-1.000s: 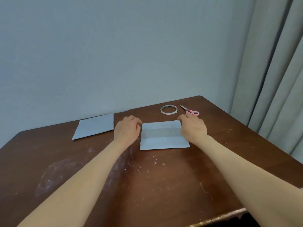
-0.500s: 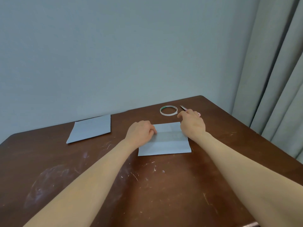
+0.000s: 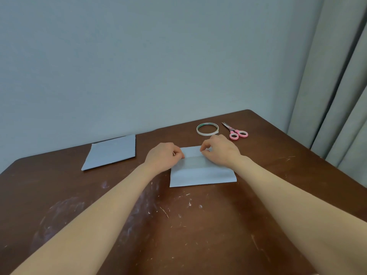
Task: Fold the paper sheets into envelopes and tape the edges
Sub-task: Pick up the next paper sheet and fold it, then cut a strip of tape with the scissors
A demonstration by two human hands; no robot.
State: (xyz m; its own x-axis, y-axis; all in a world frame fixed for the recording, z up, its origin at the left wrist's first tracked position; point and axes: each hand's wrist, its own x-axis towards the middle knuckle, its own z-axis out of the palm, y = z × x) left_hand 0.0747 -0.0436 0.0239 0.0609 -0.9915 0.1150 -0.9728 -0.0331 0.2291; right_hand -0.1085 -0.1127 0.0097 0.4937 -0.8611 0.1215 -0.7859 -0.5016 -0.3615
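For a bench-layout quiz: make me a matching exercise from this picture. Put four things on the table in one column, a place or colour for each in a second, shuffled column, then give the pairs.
Things:
1. tape roll
2. scissors
3. folded sheet
4. spare sheet

Places or colours:
A. held by the left hand and right hand
B. pink handles, farthest right
C. lies alone at the left, near the wall
D. pale ring just left of the scissors

Pairs: 1-D, 2-B, 3-A, 4-C.
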